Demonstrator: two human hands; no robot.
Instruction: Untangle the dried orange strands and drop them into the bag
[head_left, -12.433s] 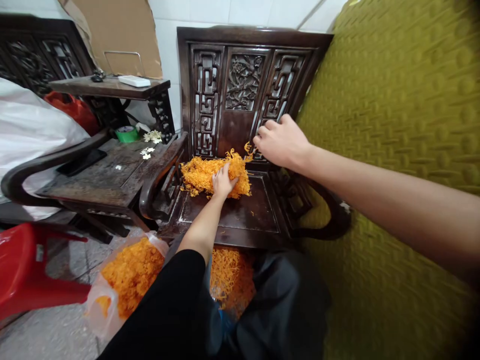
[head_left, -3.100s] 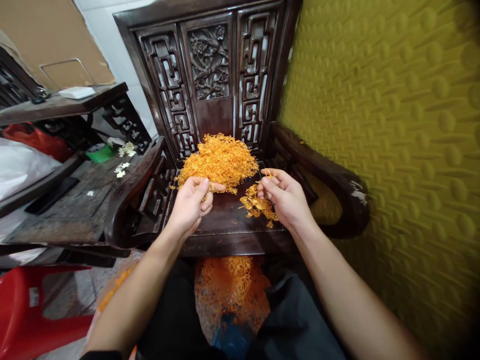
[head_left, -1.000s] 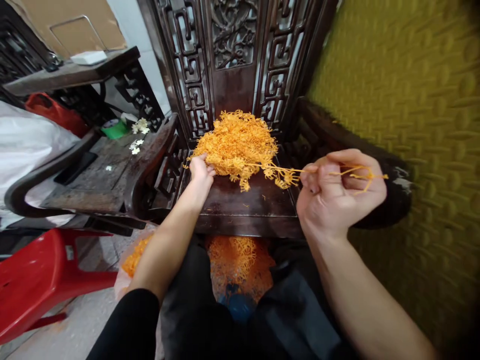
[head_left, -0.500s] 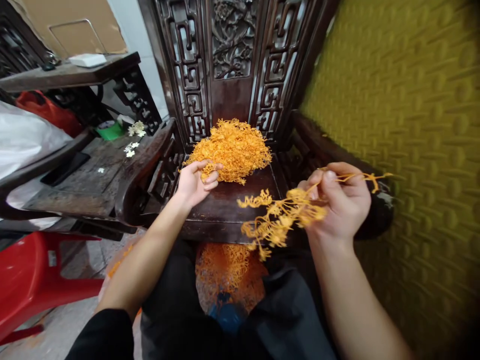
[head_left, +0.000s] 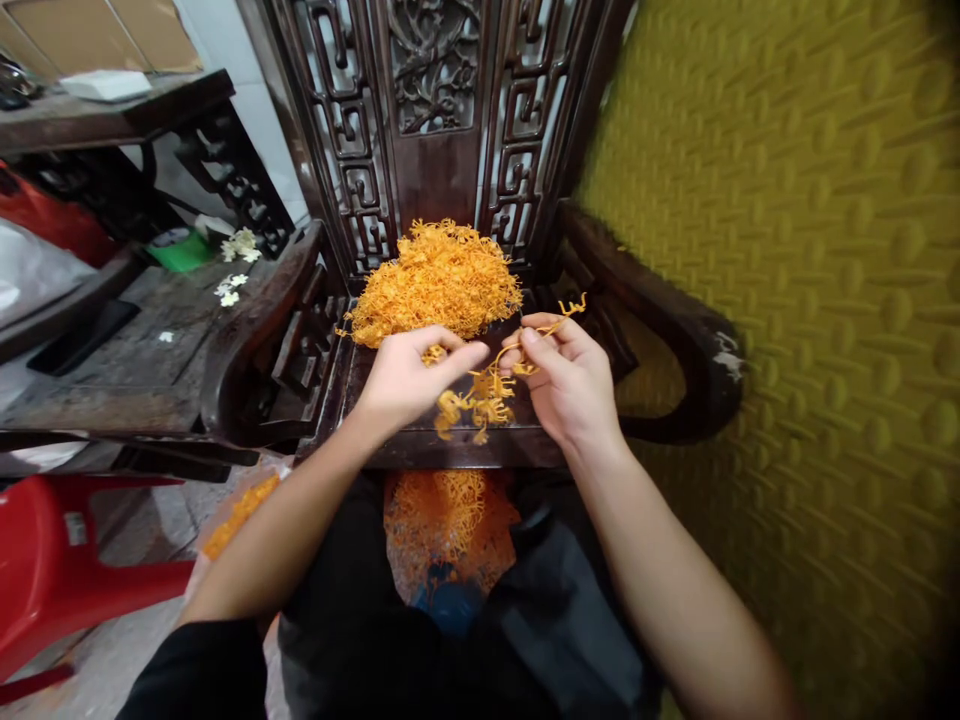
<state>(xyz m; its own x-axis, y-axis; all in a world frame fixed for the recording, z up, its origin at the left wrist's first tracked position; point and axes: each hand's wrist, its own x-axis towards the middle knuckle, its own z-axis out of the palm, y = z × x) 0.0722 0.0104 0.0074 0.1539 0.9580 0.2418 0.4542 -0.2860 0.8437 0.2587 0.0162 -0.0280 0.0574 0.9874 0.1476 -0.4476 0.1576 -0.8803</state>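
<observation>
My right hand (head_left: 574,385) pinches thin orange plastic-looking flower sprigs (head_left: 491,400) by their stems. Their branched ends hang to the left, and one curly tip sticks out above the fingers. Facing it from the left, my left hand (head_left: 412,378) has its fingers curled round a small orange piece (head_left: 433,354), mostly hidden, with the thumb stretched towards the sprigs. Just beyond both hands, a heap of tangled orange sprigs (head_left: 442,280) lies on the dark wooden chair seat (head_left: 367,375).
Below the seat, between my legs, is a clear bag (head_left: 450,520) of orange pieces. A carved chair (head_left: 675,320) surrounds the heap, beside a yellow textured surface (head_left: 810,250). At left are green tape (head_left: 180,250), white flowers (head_left: 229,288), a dark phone-like slab (head_left: 82,338) and a red stool (head_left: 45,560).
My right hand has moved left with the sprigs, bringing them in front of the heap. My left hand has turned and come slightly right and nearer, close to them. The view has shifted a little.
</observation>
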